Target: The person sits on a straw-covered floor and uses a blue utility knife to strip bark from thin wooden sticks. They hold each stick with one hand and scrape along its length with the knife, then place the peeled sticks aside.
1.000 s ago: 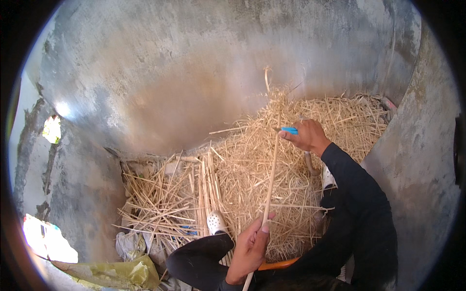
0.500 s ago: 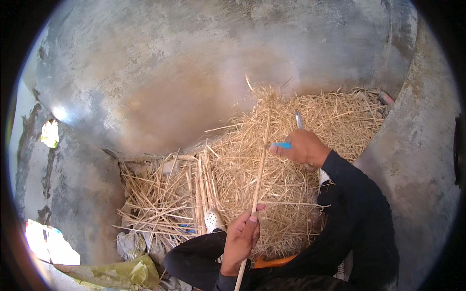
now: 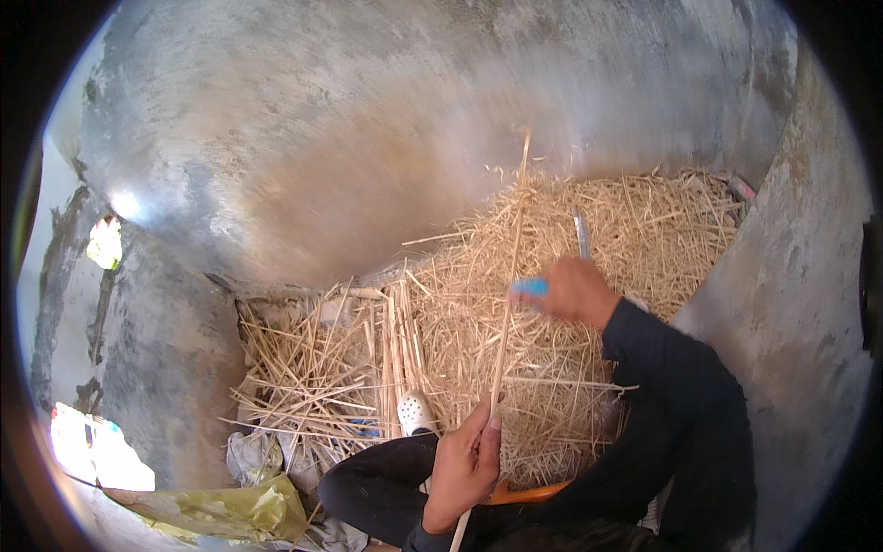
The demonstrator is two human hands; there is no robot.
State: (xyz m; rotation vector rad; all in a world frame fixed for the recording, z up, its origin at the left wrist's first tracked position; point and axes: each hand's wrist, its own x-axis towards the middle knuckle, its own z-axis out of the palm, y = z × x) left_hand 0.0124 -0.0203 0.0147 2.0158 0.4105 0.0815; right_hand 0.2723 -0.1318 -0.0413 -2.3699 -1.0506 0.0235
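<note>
My left hand (image 3: 466, 465) is closed around the lower part of a long, thin, pale wooden stick (image 3: 504, 359), which slants up and away from me. The stick's far tip shows against the grey wall. Farther up, my right hand (image 3: 575, 293) is closed on a knife-like tool, its narrow grey blade (image 3: 581, 235) sticking up past the fist. A bright blue piece (image 3: 531, 287) at the thumb side of that hand meets the stick. Motion blurs it, and I cannot tell whether it is part of the tool or a finger cover.
Straw-like shavings (image 3: 644, 225) are heaped along the wall (image 3: 368, 129). Loose sticks (image 3: 303, 368) lie crisscrossed at left, beside several upright ones (image 3: 397, 336). A white clog (image 3: 414, 412) is on my foot. Yellowish plastic sheet (image 3: 230, 511) lies at lower left, and something orange (image 3: 529, 494) under my legs.
My right hand has come slightly down along the stick, toward me. A fluffy clump around the stick's far end no longer shows there; the tip now stands out plainly. The view has shifted a little.
</note>
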